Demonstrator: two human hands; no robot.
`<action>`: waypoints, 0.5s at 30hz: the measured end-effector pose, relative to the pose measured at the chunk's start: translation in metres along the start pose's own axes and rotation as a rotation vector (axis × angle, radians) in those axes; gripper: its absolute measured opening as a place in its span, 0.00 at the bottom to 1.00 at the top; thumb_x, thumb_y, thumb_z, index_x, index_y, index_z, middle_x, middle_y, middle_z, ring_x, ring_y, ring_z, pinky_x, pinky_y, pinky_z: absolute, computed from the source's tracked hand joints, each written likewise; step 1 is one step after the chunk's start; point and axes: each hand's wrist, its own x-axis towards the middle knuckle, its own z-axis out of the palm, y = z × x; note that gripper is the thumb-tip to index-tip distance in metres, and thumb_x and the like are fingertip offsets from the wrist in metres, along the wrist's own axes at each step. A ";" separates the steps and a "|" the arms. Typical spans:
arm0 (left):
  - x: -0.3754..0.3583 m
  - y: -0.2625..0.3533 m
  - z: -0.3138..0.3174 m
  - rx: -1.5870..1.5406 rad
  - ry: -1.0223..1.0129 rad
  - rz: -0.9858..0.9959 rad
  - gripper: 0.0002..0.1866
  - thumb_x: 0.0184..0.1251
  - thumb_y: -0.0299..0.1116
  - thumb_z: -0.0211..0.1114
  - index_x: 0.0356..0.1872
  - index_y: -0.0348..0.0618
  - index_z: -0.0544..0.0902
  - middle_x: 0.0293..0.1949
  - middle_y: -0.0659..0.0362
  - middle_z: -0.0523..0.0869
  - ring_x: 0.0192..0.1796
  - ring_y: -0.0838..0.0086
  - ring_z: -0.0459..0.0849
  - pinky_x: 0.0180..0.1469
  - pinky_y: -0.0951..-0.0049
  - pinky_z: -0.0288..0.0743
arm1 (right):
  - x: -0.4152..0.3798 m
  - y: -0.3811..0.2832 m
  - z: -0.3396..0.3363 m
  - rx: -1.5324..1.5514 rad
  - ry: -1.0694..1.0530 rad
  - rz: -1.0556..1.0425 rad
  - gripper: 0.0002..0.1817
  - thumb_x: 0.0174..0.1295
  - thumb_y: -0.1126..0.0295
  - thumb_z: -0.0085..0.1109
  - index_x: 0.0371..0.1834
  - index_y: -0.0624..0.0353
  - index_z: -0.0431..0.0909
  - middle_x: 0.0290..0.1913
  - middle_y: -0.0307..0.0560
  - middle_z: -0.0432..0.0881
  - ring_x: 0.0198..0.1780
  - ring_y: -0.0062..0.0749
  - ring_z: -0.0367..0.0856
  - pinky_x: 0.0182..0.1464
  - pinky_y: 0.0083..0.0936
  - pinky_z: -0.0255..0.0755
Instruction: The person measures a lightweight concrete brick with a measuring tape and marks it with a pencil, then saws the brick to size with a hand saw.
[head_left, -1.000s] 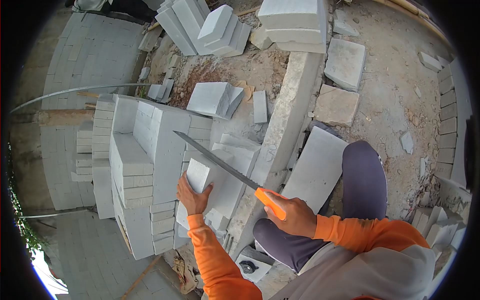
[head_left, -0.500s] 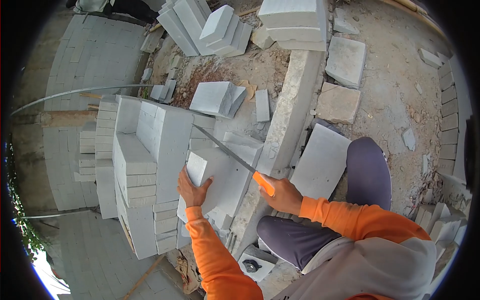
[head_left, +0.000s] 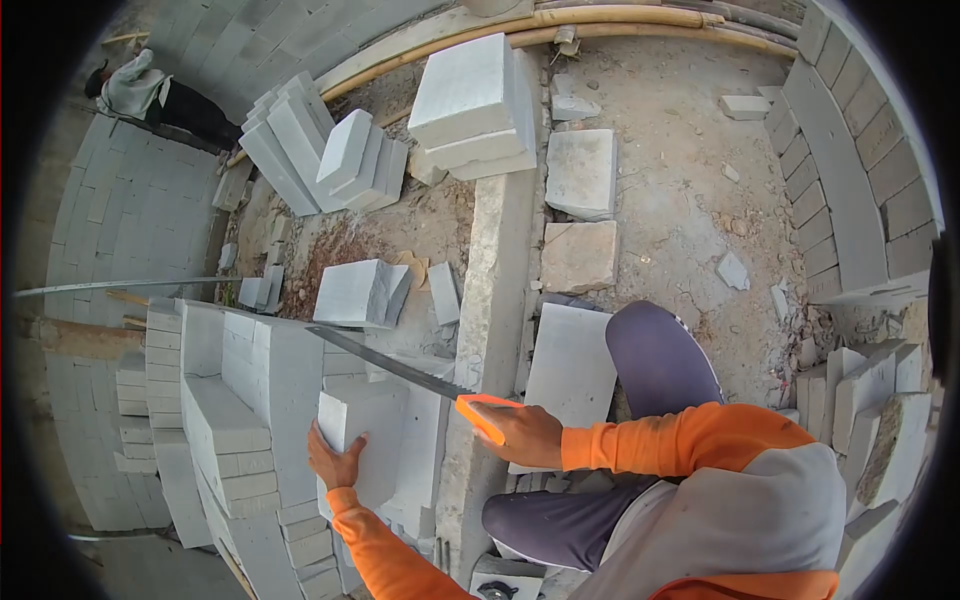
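My right hand (head_left: 525,436) is wrapped round the orange handle of a handsaw (head_left: 385,362). The saw's dark blade points up and to the left, over the pale blocks. My left hand (head_left: 338,458) presses its spread fingers and thumb against the near end of a light grey block (head_left: 372,430). That block rests against another pale slab (head_left: 422,450) beside the concrete ledge. The blade passes above the block's far end; whether it touches anything there I cannot tell.
Stacked blocks (head_left: 225,440) rise at the left. A concrete ledge (head_left: 490,260) runs away from me, with large blocks (head_left: 470,95) on its far end. A flat slab (head_left: 570,360) lies by my knee. A person (head_left: 140,90) is at the far upper left.
The view has swung up and to the right, so the scene sits lower and further left. Both hands keep their holds, and the blade still points up and left.
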 end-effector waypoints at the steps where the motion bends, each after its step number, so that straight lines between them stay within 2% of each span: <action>1: 0.002 -0.002 0.001 -0.010 -0.003 -0.005 0.56 0.43 0.51 0.83 0.74 0.45 0.64 0.66 0.51 0.76 0.69 0.52 0.72 0.69 0.46 0.59 | -0.001 0.005 -0.005 -0.089 0.059 -0.110 0.28 0.71 0.66 0.58 0.72 0.66 0.69 0.34 0.57 0.86 0.29 0.53 0.86 0.35 0.43 0.82; 4: 0.005 -0.001 0.001 -0.012 -0.007 -0.024 0.56 0.42 0.51 0.84 0.74 0.46 0.64 0.66 0.51 0.76 0.69 0.52 0.71 0.70 0.46 0.59 | -0.002 0.028 -0.032 -0.282 -0.105 -0.079 0.28 0.68 0.70 0.59 0.72 0.60 0.71 0.38 0.53 0.85 0.30 0.45 0.86 0.32 0.39 0.82; 7: 0.004 -0.003 0.001 -0.005 0.004 -0.027 0.56 0.42 0.52 0.84 0.74 0.46 0.64 0.66 0.51 0.76 0.70 0.52 0.71 0.70 0.46 0.59 | -0.018 0.050 -0.045 -0.596 -0.146 -0.200 0.30 0.64 0.71 0.61 0.72 0.53 0.72 0.45 0.51 0.84 0.33 0.41 0.86 0.31 0.38 0.82; 8: 0.003 -0.004 0.003 -0.004 0.011 -0.024 0.56 0.42 0.53 0.84 0.74 0.46 0.64 0.66 0.51 0.76 0.70 0.52 0.71 0.70 0.46 0.60 | -0.025 0.060 -0.042 -0.705 -0.159 -0.198 0.29 0.64 0.72 0.60 0.71 0.47 0.74 0.50 0.51 0.81 0.35 0.41 0.86 0.30 0.37 0.81; 15: -0.001 -0.001 0.002 0.018 0.018 -0.031 0.58 0.40 0.55 0.84 0.74 0.46 0.65 0.66 0.53 0.75 0.70 0.53 0.70 0.69 0.47 0.60 | -0.042 0.098 -0.019 -0.809 -0.272 -0.174 0.26 0.66 0.71 0.56 0.69 0.45 0.75 0.48 0.50 0.79 0.38 0.41 0.84 0.31 0.35 0.80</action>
